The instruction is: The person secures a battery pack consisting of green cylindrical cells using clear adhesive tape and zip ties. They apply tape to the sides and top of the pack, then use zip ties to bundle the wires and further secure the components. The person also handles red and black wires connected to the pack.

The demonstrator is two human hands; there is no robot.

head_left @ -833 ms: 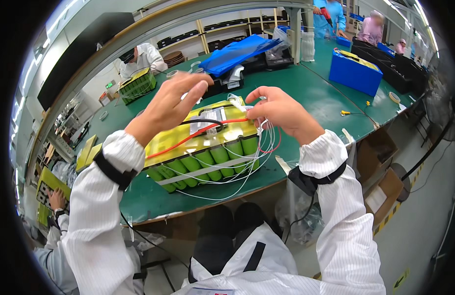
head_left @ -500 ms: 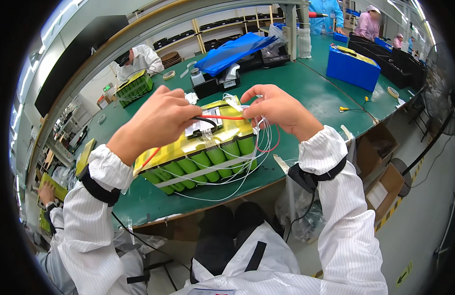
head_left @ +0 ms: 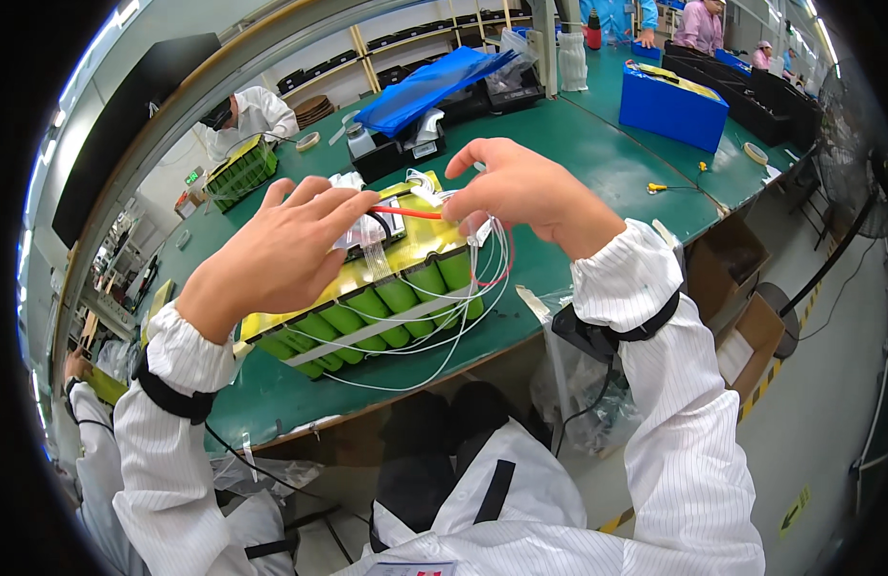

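Note:
A battery pack of green cylindrical cells (head_left: 398,298) with a yellow top sheet (head_left: 420,252) sits on the bench in front of me. Above it a red wire (head_left: 405,211) stretches between my hands. My left hand (head_left: 271,252) has its fingertips on the wire's left end, the thumb partly hidden beneath. My right hand (head_left: 535,200) pinches the other end between thumb and index finger. Thin white wires (head_left: 460,331) loop from near the right fingers down the pack's front. A black wire (head_left: 378,223) curves up from a board on top, close to the left fingers.
Behind the pack stand a black bin (head_left: 377,161) and a blue sheet (head_left: 429,91). A blue box-shaped pack (head_left: 674,108) is at the far right of the green bench (head_left: 583,182). Co-workers sit far left and stand far right. Cardboard boxes (head_left: 751,341) lie below the right edge.
The left hand's fingers, curled before, are now straighter and flatter over the wire. My right hand keeps its pinch. The whole view has shifted a little.

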